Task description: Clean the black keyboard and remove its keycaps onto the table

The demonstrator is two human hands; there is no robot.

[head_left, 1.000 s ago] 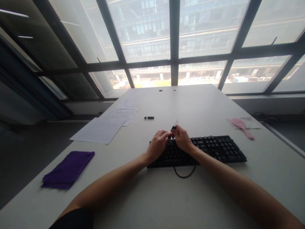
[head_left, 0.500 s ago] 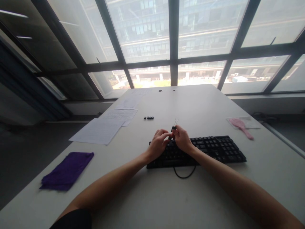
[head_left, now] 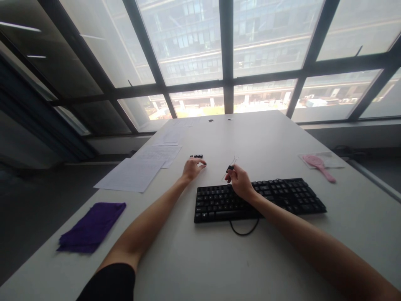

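My right hand [head_left: 239, 182] hovers over the far left edge of a black keyboard [head_left: 282, 196] and pinches a small wire tool with a black grip [head_left: 231, 165], its thin wire loop pointing up and away. My left hand [head_left: 192, 168] is stretched forward onto the white table, just in front of a short row of small black keycaps [head_left: 196, 156]. Its fingers are drawn together with the tips on the table; whatever they hold is hidden.
The white table [head_left: 266, 138] runs to a wall of windows. Paper sheets [head_left: 134, 171] lie at the left, a purple cloth [head_left: 92, 228] near the left edge, and a pink brush on a clear bag [head_left: 318, 164] at the right. The keyboard's cable [head_left: 244, 230] loops toward me.
My left hand has left my right hand above the keyboard and reached forward-left to the row of keycaps. My right hand stays put with the wire tool.
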